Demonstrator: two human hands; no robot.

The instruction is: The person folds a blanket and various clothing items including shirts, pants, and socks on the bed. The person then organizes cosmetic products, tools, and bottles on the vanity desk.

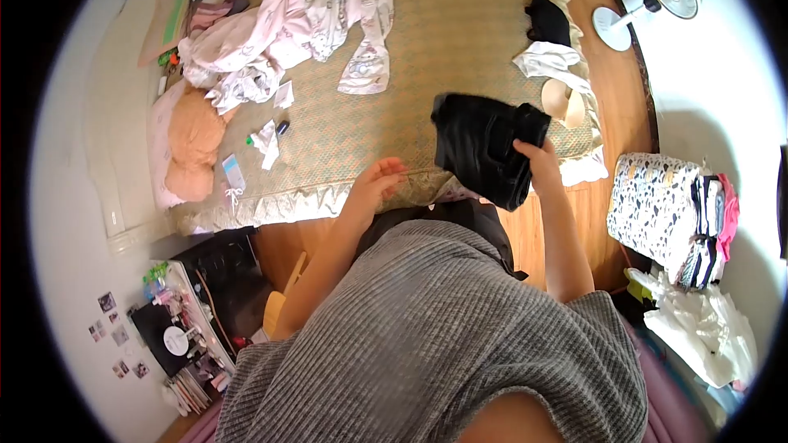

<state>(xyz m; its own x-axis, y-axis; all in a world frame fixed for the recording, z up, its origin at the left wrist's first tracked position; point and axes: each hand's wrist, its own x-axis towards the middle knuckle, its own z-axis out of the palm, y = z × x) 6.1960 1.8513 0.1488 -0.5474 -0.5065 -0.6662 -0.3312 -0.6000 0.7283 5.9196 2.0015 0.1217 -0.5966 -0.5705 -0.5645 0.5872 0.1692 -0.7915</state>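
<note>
Folded black jeans (480, 143) hang in the air over the near edge of the bed. My right hand (538, 166) grips them at their right side, the thumb lying on top and the other fingers hidden beneath. To the left, my left hand (379, 184) hovers above the bed's ruffled edge, fingers apart and holding nothing. A gap separates it from the jeans. At the bed's right side lie a black garment (547, 20), a white garment (548, 59) and a beige bra-like piece (563, 103).
The bed (447, 16) carries a rumpled pink-white blanket (283, 29), an orange plush toy (195, 143) and small items. A white fan (611, 29) stands on the floor at right. A patterned clothes organizer (654, 209) stands by the wall; a cluttered desk (209, 312) is at lower left.
</note>
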